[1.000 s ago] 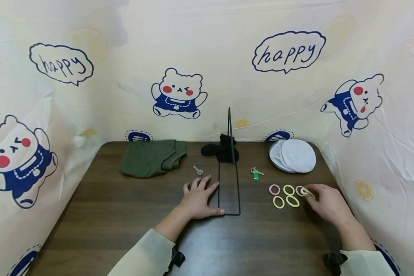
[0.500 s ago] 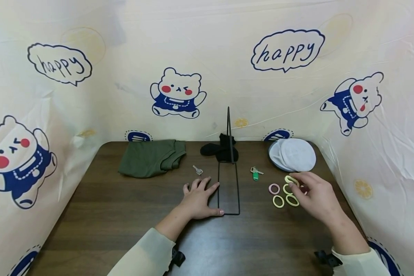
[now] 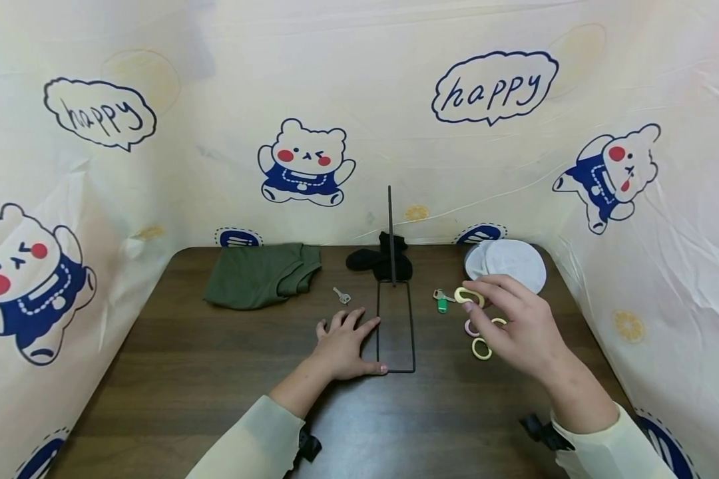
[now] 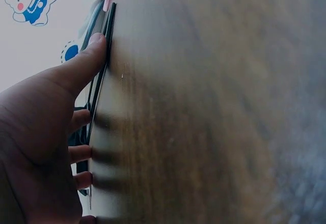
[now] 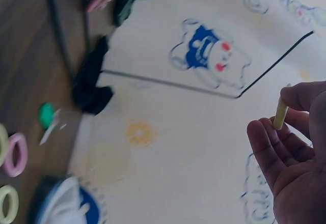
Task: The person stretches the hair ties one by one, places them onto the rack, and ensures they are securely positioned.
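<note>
My left hand (image 3: 344, 349) lies on the table with fingers spread. Its thumb and fingertips rest at the base of a black wire stand (image 3: 391, 226), also seen close up along the left hand (image 4: 76, 76) in the left wrist view. Between thumb and fingertips, my right hand (image 3: 527, 332) pinches a pale yellow ring (image 5: 279, 113), raised over the table right of the stand. Beneath that hand lie a pink ring (image 5: 24, 155) and several yellow rings (image 3: 474, 348), partly hidden by it. The stand's upright and bent top arm (image 5: 173, 83) show in the right wrist view.
Folded dark green cloth (image 3: 257, 279) lies back left, beside a small key (image 3: 341, 296). Black socks (image 3: 389, 266) sit behind the stand's base. A key with a green tag (image 3: 442, 305) is right of it. White round pieces (image 3: 515, 263) are stacked back right.
My right hand has picked the yellow ring up from the cluster at the right and carried it left and upward. The left hand stays at the stand's base.
</note>
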{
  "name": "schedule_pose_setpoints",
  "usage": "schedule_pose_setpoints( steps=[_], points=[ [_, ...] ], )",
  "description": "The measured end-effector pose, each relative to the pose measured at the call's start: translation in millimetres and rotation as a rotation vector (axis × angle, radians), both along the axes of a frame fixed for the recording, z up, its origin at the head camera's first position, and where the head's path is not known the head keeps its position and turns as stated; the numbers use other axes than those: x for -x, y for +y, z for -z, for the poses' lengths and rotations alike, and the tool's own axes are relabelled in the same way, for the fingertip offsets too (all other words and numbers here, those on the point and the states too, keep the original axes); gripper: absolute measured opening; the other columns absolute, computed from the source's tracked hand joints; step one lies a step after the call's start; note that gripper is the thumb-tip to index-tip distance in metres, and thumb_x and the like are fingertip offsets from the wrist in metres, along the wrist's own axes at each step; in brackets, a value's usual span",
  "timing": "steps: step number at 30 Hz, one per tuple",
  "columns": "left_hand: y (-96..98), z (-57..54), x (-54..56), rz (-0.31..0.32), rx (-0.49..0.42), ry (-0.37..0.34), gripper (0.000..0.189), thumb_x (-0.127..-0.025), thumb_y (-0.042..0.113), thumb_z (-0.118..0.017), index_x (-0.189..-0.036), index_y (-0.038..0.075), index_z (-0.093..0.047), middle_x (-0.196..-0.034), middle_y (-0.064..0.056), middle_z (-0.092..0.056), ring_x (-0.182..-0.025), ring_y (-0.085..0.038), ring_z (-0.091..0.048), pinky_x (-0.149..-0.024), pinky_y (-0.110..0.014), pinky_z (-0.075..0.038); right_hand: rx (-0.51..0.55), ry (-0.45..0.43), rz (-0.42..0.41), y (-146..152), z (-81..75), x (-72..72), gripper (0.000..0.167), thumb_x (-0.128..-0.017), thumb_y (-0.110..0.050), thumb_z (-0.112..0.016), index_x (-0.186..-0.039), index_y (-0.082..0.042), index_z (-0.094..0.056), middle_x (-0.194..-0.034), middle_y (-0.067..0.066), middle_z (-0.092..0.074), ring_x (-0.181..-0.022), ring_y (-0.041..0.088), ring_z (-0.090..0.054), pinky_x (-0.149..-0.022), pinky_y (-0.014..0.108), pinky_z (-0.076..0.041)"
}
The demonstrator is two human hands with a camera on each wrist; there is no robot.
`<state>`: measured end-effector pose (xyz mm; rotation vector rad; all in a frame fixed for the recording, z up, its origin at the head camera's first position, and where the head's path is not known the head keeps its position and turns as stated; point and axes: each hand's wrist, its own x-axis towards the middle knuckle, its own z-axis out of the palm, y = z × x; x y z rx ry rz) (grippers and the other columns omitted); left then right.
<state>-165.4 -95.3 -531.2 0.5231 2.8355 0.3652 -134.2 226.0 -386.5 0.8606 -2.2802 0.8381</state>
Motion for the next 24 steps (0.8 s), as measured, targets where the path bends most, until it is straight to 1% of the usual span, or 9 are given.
schedule_pose_setpoints(
  steps=[2, 5, 8, 9, 12, 15, 20, 24],
  points=[
    [-0.8, 1.5, 0.1, -0.001, 0.002, 0.004, 0.103, -0.076, 0.084, -0.069, -0.162, 0.040, -0.035, -0.170, -0.003, -0.024, -0.152, -0.038, -0.021, -0.109, -0.078, -0.017, 0.027, 0.027, -0.045, -9, -7.6, 0.3, 0.033, -0.085, -0.010, -0.080, -0.118, -0.007, -0.077, -0.114, 0.003, -0.071, -0.088, 0.013, -0.067, -0.076, 0.015, -0.054],
    [-1.7, 3.3, 0.5, 0.002, 0.003, 0.009, 0.104, -0.075, 0.085, -0.068, -0.162, 0.040, -0.035, -0.170, -0.003, -0.024, -0.151, -0.038, -0.022, -0.108, -0.078, -0.018, 0.067, 0.076, -0.103, -22, -16.8, 0.5, 0.028, -0.093, -0.020, -0.076, -0.117, -0.005, -0.077, -0.112, 0.005, -0.072, -0.088, 0.016, -0.067, -0.080, 0.014, -0.051],
    [-1.7, 4.0, 1.5, 0.004, 0.008, 0.013, 0.104, -0.074, 0.086, -0.068, -0.162, 0.040, -0.035, -0.170, -0.003, -0.024, -0.151, -0.037, -0.022, -0.108, -0.078, -0.019, 0.086, 0.118, -0.148, -33, -24.5, 0.6, 0.032, -0.101, -0.031, -0.069, -0.116, -0.004, -0.077, -0.111, 0.007, -0.072, -0.086, 0.018, -0.066, -0.080, 0.016, -0.052],
    [-1.8, 4.1, 1.5, 0.005, 0.007, 0.011, 0.105, -0.074, 0.086, -0.068, -0.162, 0.040, -0.035, -0.170, -0.003, -0.024, -0.151, -0.038, -0.022, -0.108, -0.078, -0.019, 0.087, 0.132, -0.157, -37, -26.2, 0.4, 0.034, -0.102, -0.034, -0.067, -0.115, -0.003, -0.077, -0.110, 0.007, -0.072, -0.085, 0.018, -0.066, -0.078, 0.018, -0.053],
    [-0.9, 3.5, 2.6, 0.006, 0.005, 0.004, 0.105, -0.074, 0.085, -0.069, -0.162, 0.040, -0.035, -0.170, -0.004, -0.024, -0.150, -0.039, -0.022, -0.107, -0.078, -0.019, 0.085, 0.157, -0.188, -46, -32.5, 0.4, 0.035, -0.103, -0.034, -0.065, -0.114, -0.003, -0.077, -0.109, 0.007, -0.072, -0.084, 0.017, -0.065, -0.072, 0.022, -0.055],
    [-0.1, 3.1, 3.0, 0.003, 0.010, -0.006, 0.106, -0.073, 0.086, -0.069, -0.162, 0.040, -0.035, -0.170, -0.004, -0.024, -0.150, -0.040, -0.023, -0.108, -0.079, -0.019, 0.080, 0.189, -0.210, -56, -38.9, 0.5, 0.032, -0.103, -0.031, -0.066, -0.113, -0.003, -0.078, -0.108, 0.008, -0.072, -0.084, 0.017, -0.067, -0.071, 0.025, -0.056],
    [0.5, 1.7, 4.4, -0.003, 0.027, -0.006, 0.107, -0.072, 0.086, -0.070, -0.162, 0.040, -0.036, -0.169, -0.004, -0.025, -0.149, -0.040, -0.025, -0.107, -0.079, -0.020, 0.087, 0.205, -0.255, -69, -48.2, 0.6, 0.030, -0.102, -0.028, -0.067, -0.114, -0.003, -0.078, -0.107, 0.008, -0.072, -0.083, 0.017, -0.068, -0.070, 0.023, -0.056],
    [0.5, 0.2, 4.5, -0.003, 0.032, -0.010, 0.107, -0.072, 0.085, -0.071, -0.162, 0.039, -0.036, -0.169, -0.005, -0.026, -0.149, -0.040, -0.026, -0.107, -0.079, -0.021, 0.074, 0.202, -0.275, -77, -50.0, 3.4, 0.030, -0.102, -0.028, -0.069, -0.114, -0.002, -0.077, -0.106, 0.007, -0.072, -0.079, 0.014, -0.066, -0.065, 0.022, -0.054]
  ],
)
